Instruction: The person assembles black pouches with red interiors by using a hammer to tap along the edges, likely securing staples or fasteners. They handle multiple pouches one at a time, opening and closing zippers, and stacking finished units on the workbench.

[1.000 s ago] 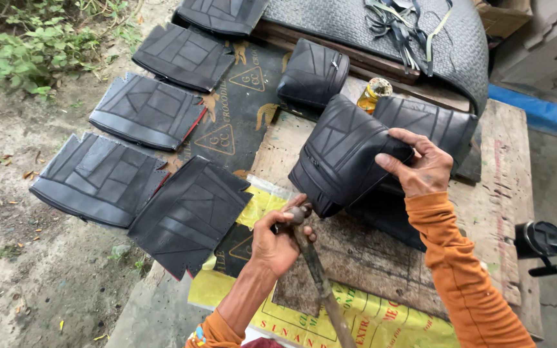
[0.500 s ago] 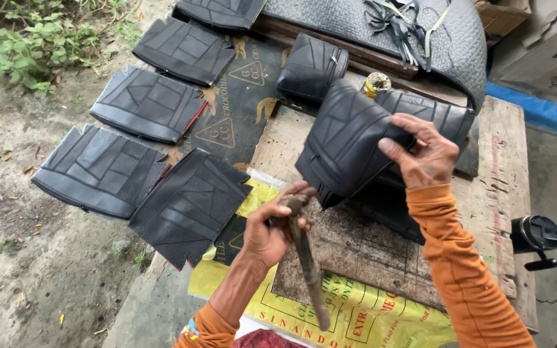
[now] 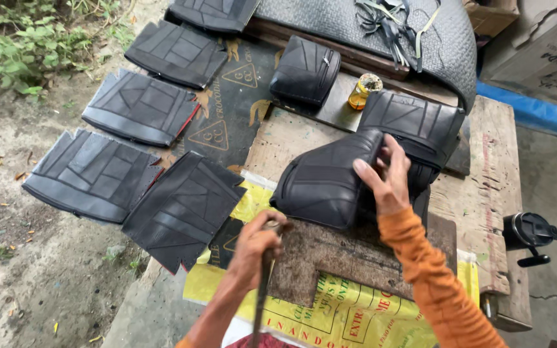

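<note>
Left hand: the left hand [image 3: 257, 248] is closed in a fist around a rod [image 3: 262, 293], low in the frame near the front edge of the bench [image 3: 485, 212].
Rod: thin, dark and metal-looking; it is gripped near its upper end and runs down out of the frame. Its tip is hidden by the fist, so the kind of tool cannot be told.
Right hand: the right hand [image 3: 387, 180] is clamped on the right end of a cover [image 3: 327, 180], fingers spread over the top and thumb on the near side; an orange sleeve [image 3: 433, 283] runs down to the lower edge.
Cover: black, padded and stitched in panels; it is held tilted above a worn brown board [image 3: 336, 258], just beyond the left fist.
Second cover: a similar black piece [image 3: 420, 125] is seen just behind the held one, partly hidden by it.
Pouch: a smaller black piece [image 3: 305, 69] is set further back on the bench.
Bottle: a small amber bottle [image 3: 362, 90] is stood between the pouch and the second cover.
Sack: a yellow printed sack [image 3: 349, 316] is spread under the brown board.
Flat panels: four black stitched panels [image 3: 143, 106] are laid out to the left, partly on the ground.
Mug: a black mug [image 3: 527, 232] is placed at the bench's right edge.
</note>
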The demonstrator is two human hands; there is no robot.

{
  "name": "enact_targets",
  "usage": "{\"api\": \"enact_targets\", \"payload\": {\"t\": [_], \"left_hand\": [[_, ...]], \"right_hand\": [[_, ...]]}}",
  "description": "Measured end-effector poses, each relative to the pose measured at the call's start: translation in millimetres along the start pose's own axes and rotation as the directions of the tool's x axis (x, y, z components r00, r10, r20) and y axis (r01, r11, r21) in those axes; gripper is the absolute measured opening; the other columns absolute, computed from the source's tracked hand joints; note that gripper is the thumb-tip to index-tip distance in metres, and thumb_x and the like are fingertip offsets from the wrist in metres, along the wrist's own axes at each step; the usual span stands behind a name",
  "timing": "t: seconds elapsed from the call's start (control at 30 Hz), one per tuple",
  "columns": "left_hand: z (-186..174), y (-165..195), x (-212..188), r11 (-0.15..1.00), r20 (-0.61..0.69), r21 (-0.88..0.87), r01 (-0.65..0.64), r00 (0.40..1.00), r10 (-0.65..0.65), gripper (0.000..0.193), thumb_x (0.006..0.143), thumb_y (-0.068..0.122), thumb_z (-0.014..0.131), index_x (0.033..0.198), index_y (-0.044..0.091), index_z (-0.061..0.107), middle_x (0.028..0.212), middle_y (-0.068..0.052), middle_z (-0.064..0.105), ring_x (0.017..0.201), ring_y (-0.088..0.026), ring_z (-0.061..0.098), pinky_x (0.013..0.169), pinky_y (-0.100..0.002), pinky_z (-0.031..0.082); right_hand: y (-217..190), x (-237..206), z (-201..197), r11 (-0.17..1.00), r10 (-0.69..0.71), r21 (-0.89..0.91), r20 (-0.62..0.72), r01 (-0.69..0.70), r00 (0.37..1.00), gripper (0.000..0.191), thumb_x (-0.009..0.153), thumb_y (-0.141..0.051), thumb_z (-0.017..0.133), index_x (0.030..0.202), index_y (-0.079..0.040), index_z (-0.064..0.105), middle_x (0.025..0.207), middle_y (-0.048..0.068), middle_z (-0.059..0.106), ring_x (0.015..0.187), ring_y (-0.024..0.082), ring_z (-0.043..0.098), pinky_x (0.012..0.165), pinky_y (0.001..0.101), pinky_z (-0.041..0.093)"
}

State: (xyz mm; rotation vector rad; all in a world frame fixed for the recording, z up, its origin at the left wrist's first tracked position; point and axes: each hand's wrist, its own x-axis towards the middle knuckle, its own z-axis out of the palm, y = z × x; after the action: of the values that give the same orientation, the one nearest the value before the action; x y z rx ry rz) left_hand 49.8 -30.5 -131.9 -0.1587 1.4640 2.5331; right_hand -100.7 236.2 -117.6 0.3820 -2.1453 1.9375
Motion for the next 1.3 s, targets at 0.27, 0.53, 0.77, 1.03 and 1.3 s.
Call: {"api": "enact_targets", "payload": {"t": [0.27,0.53,0.77,1.03,1.3], "left_hand": [[-4,24,29,0.995,-0.015,0.096,-0.005,1.000,0.006,0.076,0.073,0.007,0.055,0.148,0.004,0.042,0.142,-0.006,0.054,0.066,-0.014,0.054,0.061,-0.028,0.051],[37,56,28,0.987,0.116,-0.158,0.008,0.993,0.010,0.080,0.072,0.009,0.051,0.150,-0.010,0.045,0.143,-0.022,0.058,0.071,-0.014,0.061,0.064,-0.029,0.054],[45,46,15,0.985,0.304,-0.126,0.115,0.950,-0.072,0.078,0.075,0.011,0.053,0.151,-0.007,0.043,0.132,-0.024,0.062,0.070,-0.016,0.059,0.065,-0.030,0.052],[24,-25,13,0.640,0.276,-0.631,0.438,0.898,-0.342,0.068,0.074,0.014,0.053,0.142,0.009,0.049,0.127,-0.033,0.060,0.066,-0.019,0.057,0.071,-0.039,0.053],[19,-44,66,0.678,0.151,-0.716,0.169,0.985,-0.087,0.077,0.072,0.017,0.055,0.148,0.005,0.053,0.117,-0.015,0.050,0.073,-0.022,0.057,0.077,-0.044,0.051]], "right_hand": [[5,-15,0,0.997,0.079,0.019,0.042,-0.080,0.996,0.098,0.083,-0.030,0.081,0.159,0.003,0.031,0.146,0.024,0.054,0.132,0.029,0.057,0.115,0.0380,0.045],[-79,25,15,0.850,-0.147,-0.451,0.292,0.271,0.945,0.116,0.078,-0.028,0.091,0.160,0.008,0.017,0.162,0.031,0.029,0.150,0.045,0.032,0.121,0.0493,0.029],[-126,51,-11,0.837,0.146,-0.546,0.276,0.030,0.950,0.106,0.064,-0.013,0.088,0.156,-0.017,0.037,0.157,0.017,0.046,0.139,0.040,0.048,0.103,0.0495,0.052],[-149,50,-61,0.908,0.025,-0.409,0.273,0.092,0.962,0.092,0.072,-0.015,0.088,0.154,-0.010,0.047,0.139,0.020,0.063,0.125,0.036,0.067,0.096,0.0430,0.056],[-194,33,-103,0.826,-0.359,-0.373,0.228,0.422,0.905,0.078,0.083,-0.015,0.081,0.151,-0.003,0.044,0.139,0.020,0.059,0.126,0.033,0.063,0.103,0.0433,0.053]]}}
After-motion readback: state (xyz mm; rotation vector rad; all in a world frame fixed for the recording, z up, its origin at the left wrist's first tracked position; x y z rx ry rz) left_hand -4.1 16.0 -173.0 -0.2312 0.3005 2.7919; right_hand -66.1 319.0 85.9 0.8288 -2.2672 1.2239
